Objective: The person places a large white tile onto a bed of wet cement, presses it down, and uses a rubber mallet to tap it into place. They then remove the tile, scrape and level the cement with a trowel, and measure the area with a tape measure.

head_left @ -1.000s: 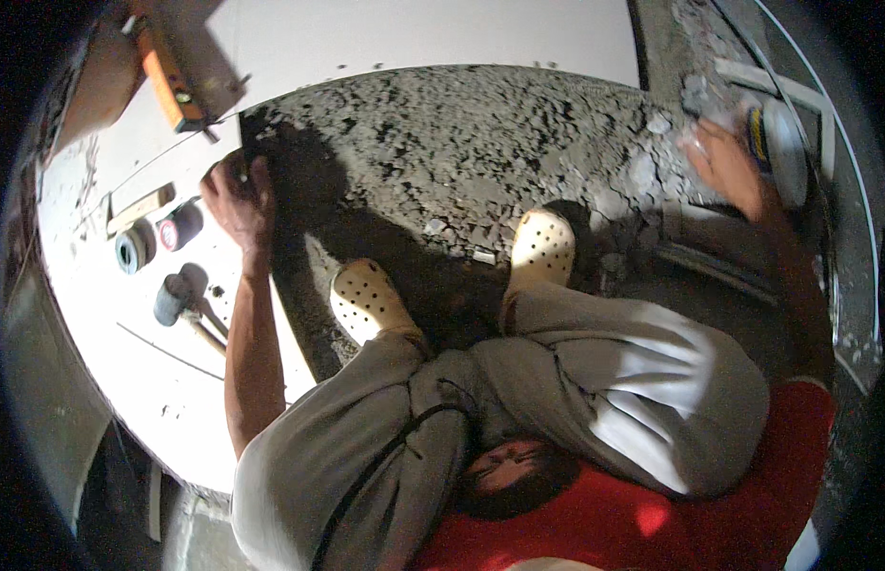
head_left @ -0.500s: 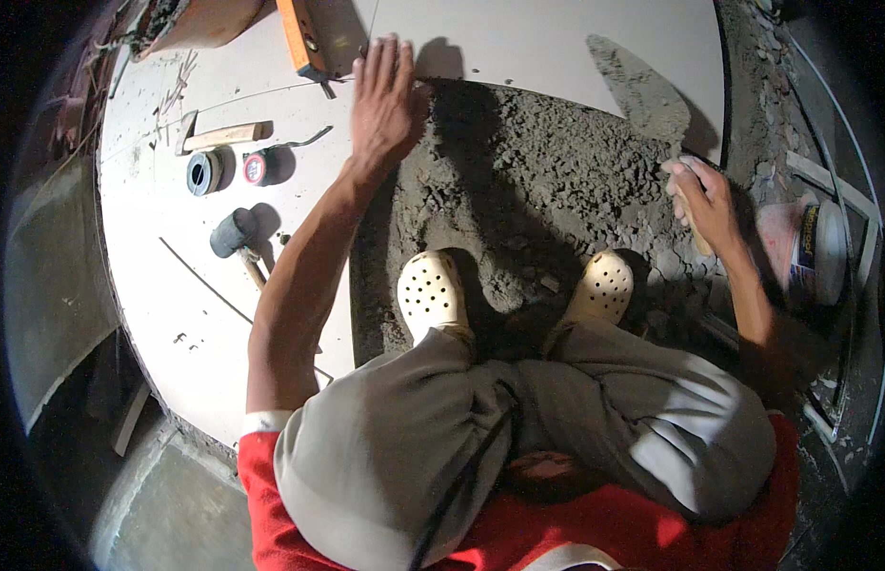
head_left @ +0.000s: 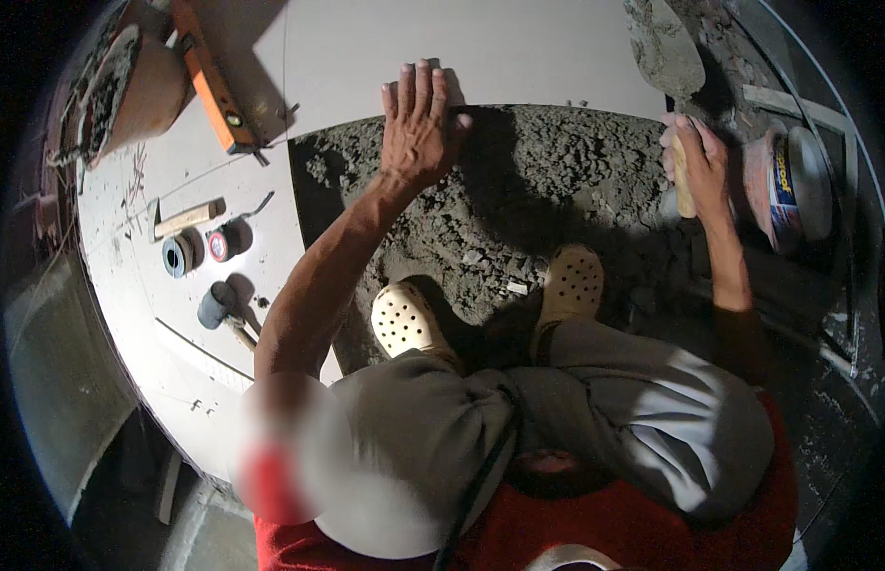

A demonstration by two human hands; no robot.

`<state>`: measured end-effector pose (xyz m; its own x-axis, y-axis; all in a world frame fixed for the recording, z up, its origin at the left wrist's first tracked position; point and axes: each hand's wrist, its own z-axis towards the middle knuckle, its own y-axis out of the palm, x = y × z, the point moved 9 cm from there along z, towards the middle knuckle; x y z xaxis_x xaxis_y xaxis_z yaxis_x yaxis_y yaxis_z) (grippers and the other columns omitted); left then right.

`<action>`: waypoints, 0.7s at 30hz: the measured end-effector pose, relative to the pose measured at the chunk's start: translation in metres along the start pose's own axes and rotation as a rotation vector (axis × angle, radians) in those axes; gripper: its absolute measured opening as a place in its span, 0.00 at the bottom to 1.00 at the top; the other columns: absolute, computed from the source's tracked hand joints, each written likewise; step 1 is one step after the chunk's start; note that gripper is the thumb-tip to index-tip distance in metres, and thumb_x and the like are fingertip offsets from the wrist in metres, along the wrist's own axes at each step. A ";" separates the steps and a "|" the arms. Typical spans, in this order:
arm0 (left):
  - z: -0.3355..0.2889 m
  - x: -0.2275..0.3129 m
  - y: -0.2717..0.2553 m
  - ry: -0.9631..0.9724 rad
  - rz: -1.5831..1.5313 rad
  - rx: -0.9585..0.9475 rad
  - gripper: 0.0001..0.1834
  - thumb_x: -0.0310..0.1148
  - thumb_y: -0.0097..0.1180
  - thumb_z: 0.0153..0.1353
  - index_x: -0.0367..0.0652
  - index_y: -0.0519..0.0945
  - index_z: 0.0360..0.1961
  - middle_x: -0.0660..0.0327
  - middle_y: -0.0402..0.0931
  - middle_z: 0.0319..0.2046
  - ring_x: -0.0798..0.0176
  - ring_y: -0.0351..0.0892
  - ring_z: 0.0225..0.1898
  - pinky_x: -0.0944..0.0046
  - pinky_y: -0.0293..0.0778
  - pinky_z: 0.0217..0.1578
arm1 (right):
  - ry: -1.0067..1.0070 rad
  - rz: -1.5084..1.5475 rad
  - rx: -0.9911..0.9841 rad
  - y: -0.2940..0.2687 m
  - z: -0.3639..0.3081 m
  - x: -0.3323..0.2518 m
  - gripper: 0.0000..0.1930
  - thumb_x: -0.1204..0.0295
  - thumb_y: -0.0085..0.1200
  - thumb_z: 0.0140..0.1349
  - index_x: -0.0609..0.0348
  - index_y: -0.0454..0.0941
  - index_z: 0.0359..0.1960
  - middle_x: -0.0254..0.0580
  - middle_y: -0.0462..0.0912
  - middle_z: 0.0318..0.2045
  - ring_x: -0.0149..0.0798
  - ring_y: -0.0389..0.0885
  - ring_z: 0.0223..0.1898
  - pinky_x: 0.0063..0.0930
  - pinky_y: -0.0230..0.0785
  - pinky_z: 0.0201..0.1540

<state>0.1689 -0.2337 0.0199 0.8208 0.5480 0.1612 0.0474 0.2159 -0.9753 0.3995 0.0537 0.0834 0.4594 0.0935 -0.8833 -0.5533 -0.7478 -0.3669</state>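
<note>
My left hand (head_left: 423, 128) is spread flat, its fingers resting on the near edge of a large pale floor tile (head_left: 366, 57) and its palm above the grey mortar bed (head_left: 547, 181). In my right hand (head_left: 701, 169) is the wooden handle of a pointed trowel (head_left: 669, 57). The trowel's blade, coated with wet mortar, points away from me over the tile's right edge. Both my feet, in cream clogs (head_left: 404, 319), stand in the rough mortar between my arms.
On the tiles at left lie an orange spirit level (head_left: 212, 90), a hammer (head_left: 187, 219), a spool (head_left: 176, 256), a red-and-white tape roll (head_left: 218, 245) and a rubber mallet (head_left: 217, 305). A mortar-caked container (head_left: 142, 95) stands far left. At right is a bucket (head_left: 804, 181).
The view has shifted. My left hand has moved right along the tile edge, away from the spirit level. The trowel has moved right, from over the tile to its right edge.
</note>
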 end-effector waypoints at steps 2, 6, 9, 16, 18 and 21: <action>0.009 0.045 0.007 0.267 -0.313 0.011 0.39 0.55 0.43 0.76 0.38 0.57 0.77 0.42 0.54 0.76 0.38 0.49 0.78 0.37 0.44 0.76 | 0.002 0.068 0.029 0.001 0.002 0.003 0.21 0.55 0.51 0.76 0.61 0.81 0.53 0.33 0.79 0.31 0.24 0.75 0.24 0.20 0.67 0.24; 0.020 0.148 0.016 0.473 -0.720 -0.095 0.39 0.58 0.40 0.76 0.37 0.61 0.74 0.43 0.61 0.73 0.38 0.55 0.76 0.39 0.48 0.76 | 0.028 0.158 0.045 0.004 -0.006 0.008 0.21 0.55 0.50 0.77 0.62 0.80 0.55 0.34 0.80 0.32 0.24 0.75 0.24 0.21 0.68 0.25; 0.045 0.151 0.005 0.329 -0.104 0.052 0.39 0.59 0.40 0.75 0.36 0.66 0.72 0.43 0.62 0.73 0.42 0.55 0.77 0.38 0.43 0.77 | 0.077 0.144 0.050 0.003 -0.017 0.016 0.21 0.56 0.50 0.76 0.62 0.80 0.55 0.33 0.80 0.31 0.24 0.74 0.25 0.20 0.68 0.26; -0.066 0.203 0.036 0.605 -0.360 -1.150 0.26 0.47 0.55 0.69 0.47 0.77 0.64 0.53 0.76 0.63 0.50 0.75 0.65 0.40 0.53 0.73 | -0.035 0.007 0.082 -0.005 -0.015 0.018 0.18 0.62 0.52 0.76 0.63 0.81 0.57 0.34 0.83 0.35 0.24 0.74 0.28 0.20 0.67 0.29; -0.076 0.173 0.018 0.404 -0.406 -0.893 0.22 0.52 0.61 0.66 0.44 0.86 0.47 0.49 0.85 0.49 0.43 0.82 0.56 0.44 0.78 0.58 | -0.216 -0.236 -0.013 -0.004 -0.004 -0.006 0.21 0.68 0.55 0.74 0.68 0.75 0.63 0.44 0.87 0.44 0.32 0.82 0.42 0.25 0.77 0.42; -0.102 0.129 0.012 0.147 -0.681 -1.024 0.23 0.46 0.63 0.65 0.47 0.82 0.57 0.51 0.83 0.54 0.47 0.82 0.55 0.47 0.75 0.61 | -0.691 -0.438 -0.016 -0.001 -0.013 -0.049 0.20 0.68 0.54 0.74 0.72 0.75 0.60 0.54 0.83 0.56 0.45 0.81 0.55 0.39 0.75 0.56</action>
<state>0.3330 -0.2427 0.0136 0.5071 0.4620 0.7276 0.8584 -0.3461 -0.3786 0.3866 0.0412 0.1306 0.0969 0.7596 -0.6431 -0.4105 -0.5582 -0.7211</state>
